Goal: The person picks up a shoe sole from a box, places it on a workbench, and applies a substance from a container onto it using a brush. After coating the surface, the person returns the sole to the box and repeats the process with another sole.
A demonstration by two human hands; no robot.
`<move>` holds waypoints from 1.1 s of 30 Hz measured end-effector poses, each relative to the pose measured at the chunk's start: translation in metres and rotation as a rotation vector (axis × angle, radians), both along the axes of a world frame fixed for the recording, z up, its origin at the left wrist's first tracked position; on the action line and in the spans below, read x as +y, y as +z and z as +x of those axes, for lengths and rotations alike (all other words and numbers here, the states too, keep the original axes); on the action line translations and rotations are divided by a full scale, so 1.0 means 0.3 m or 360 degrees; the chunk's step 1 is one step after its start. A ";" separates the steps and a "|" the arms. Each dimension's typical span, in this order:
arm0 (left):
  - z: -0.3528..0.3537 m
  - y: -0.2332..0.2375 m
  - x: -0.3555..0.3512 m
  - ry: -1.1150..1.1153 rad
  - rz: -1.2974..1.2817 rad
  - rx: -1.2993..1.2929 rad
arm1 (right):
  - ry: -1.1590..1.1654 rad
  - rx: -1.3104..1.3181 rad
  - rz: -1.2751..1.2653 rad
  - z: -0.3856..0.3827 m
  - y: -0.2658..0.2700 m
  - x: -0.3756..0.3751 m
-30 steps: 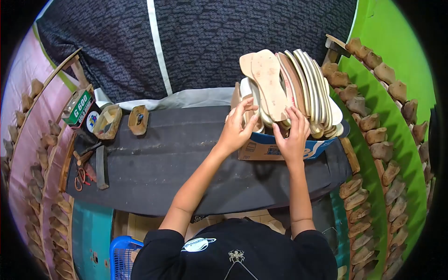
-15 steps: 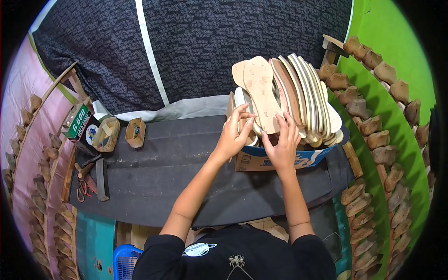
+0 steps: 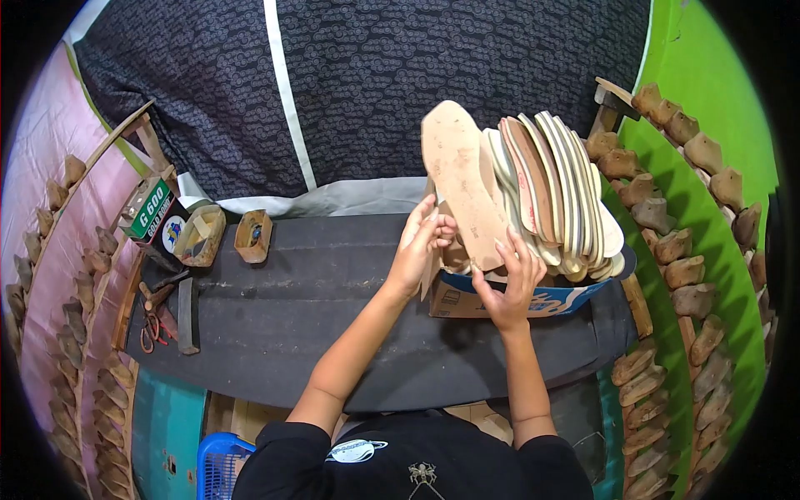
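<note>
A blue and brown cardboard box (image 3: pixel 467 304) stands on the dark bench, packed with upright insoles (image 3: pixel 554 192) at its middle and right. At the box's left side, a tan insole (image 3: pixel 465 175) leans up and to the left. My right hand (image 3: pixel 511 279) touches its lower end, thumb and fingers apart at the front. On the left, my left hand (image 3: pixel 422 246) is beside the box's left edge with fingers partly curled. Another thin piece stands under that hand; whether the fingers grip it is unclear.
Left on the bench (image 3: pixel 333 333) are a G 600 can (image 3: pixel 150 218), two small containers (image 3: pixel 200 236), (image 3: pixel 253 237), a hammer, red-handled scissors (image 3: pixel 150 332) and a dark bar (image 3: pixel 187 317). Racks of wooden lasts (image 3: pixel 692 271) flank both sides.
The tan insole at the left has tipped further left, and the insole behind it no longer shows at its upper left. The whole view has shifted slightly.
</note>
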State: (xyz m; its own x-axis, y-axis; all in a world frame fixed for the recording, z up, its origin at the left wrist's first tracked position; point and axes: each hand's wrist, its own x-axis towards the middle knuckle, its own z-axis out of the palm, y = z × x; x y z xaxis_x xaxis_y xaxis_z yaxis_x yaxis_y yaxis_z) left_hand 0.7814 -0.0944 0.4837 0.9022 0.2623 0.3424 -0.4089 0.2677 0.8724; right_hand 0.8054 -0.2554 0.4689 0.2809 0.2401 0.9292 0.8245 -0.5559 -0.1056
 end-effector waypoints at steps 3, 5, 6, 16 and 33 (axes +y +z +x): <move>-0.052 0.000 0.029 -0.0014 -0.0163 -0.0072 | 0.0251 0.0016 0.0014 -0.026 -0.013 0.040; -0.093 -0.012 0.072 0.0022 -0.0335 -0.0120 | 0.0376 0.0045 -0.0010 -0.046 -0.023 0.071; -0.126 -0.010 0.097 0.0032 -0.0441 -0.0169 | 0.0479 0.0075 -0.0018 -0.058 -0.030 0.089; -0.564 -0.158 0.514 0.0701 -0.0762 -0.0141 | 0.1304 0.0459 -0.0282 -0.176 -0.151 0.337; -0.940 -0.493 0.969 0.1234 -0.0619 0.0590 | 0.1627 0.1029 -0.1214 -0.249 -0.327 0.807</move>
